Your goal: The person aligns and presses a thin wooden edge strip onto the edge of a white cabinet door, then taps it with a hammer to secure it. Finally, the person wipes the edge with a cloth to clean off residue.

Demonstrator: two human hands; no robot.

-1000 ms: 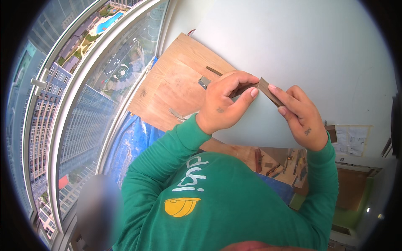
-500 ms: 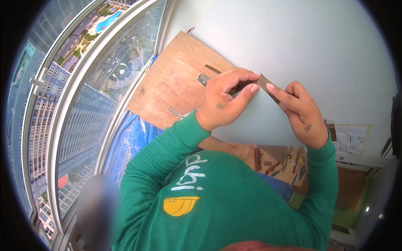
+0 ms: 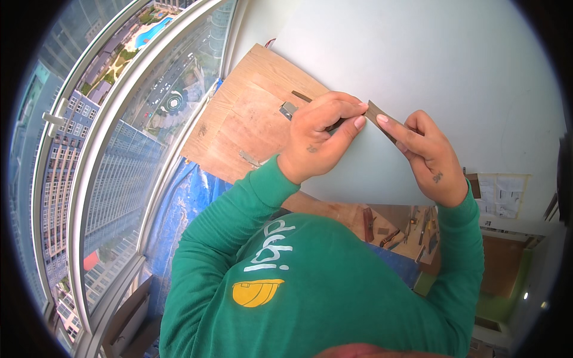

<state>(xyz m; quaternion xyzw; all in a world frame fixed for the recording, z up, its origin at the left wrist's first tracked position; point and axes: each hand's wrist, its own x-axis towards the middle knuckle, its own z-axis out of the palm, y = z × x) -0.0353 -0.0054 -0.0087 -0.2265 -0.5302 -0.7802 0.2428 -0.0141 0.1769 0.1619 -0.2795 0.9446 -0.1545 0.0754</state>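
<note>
From where I stand: both hands up in front of the chest, brown wood strip (image 3: 375, 114) in the air between them, over the pale wall side. Right hand (image 3: 427, 152) has the strip pinched, forefinger flat along its face, thumb mostly hidden. Left hand (image 3: 316, 138) pinched too, thumb and forefinger nearly meeting on a darker piece (image 3: 336, 125), mostly covered by the fingers; can't tell if it's joined to the strip or just butted against its end. Likely risks: thin stock, so uneven pressure could snap it or slide the ends out of line; a loose pinch could drop it; fingertips near the edge could catch a splinter. Containers: none I can make out for sure. Tools such as the reddish-brown hand plane (image 3: 368, 225) and chisels (image 3: 424, 230) lie loose, at the right, on a wooden board (image 3: 343, 213). Plywood sheet (image 3: 233, 119) at left carries a small metal-edged block (image 3: 287, 110).
</note>
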